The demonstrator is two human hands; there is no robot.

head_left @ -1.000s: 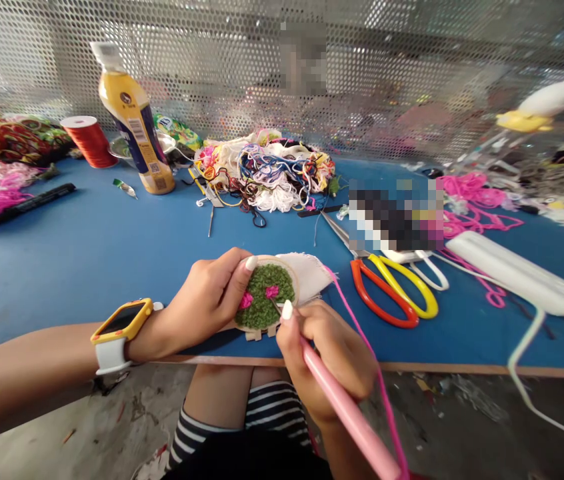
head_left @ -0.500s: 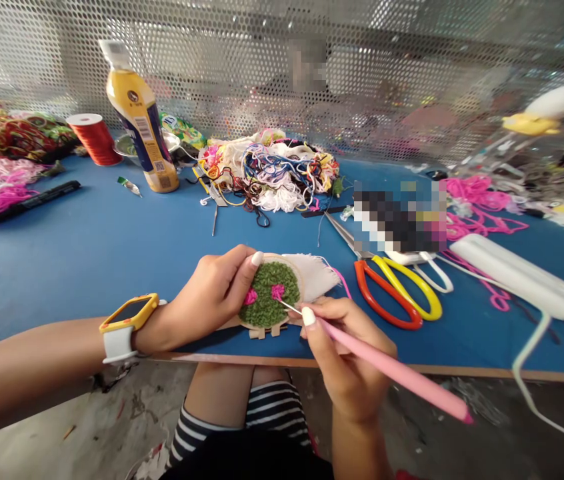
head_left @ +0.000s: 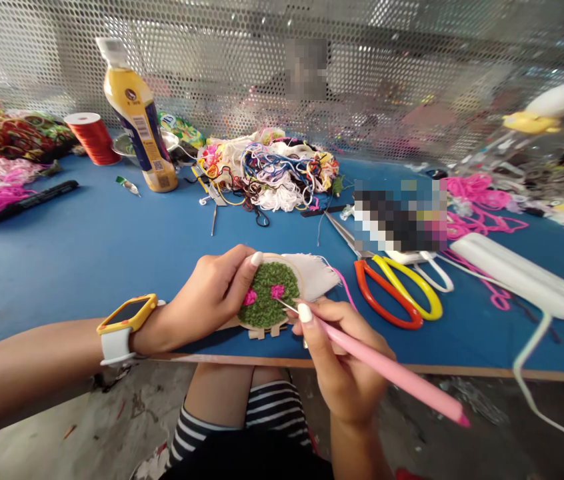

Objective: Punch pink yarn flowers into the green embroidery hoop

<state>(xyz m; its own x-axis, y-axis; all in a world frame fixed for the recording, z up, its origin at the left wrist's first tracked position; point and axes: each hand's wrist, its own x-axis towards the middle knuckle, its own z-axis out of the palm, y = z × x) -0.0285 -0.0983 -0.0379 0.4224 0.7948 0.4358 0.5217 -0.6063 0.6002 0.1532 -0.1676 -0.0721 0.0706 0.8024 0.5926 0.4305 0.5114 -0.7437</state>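
My left hand grips a small round embroidery hoop by its left rim, thumb on top and the other fingers hidden beneath. Dark green looped yarn fills the hoop, with two bright pink patches in it. White fringed cloth sticks out behind, and a pink strand trails off to the right. Between the thumb and fingers of my right hand is a pink-handled punch needle, slanting down to the right. Its thin metal tip meets the loops just below the right pink patch.
Scissors with red and yellow handles lie right of the hoop. Behind are a tangled yarn pile, a drink bottle and a red thread spool. A white device with a cord lies at right, before a perforated metal screen.
Almost nothing differs. My right hand and the punch needle have shifted slightly left, with the tip still at the pink patch; my left hand keeps its hold.
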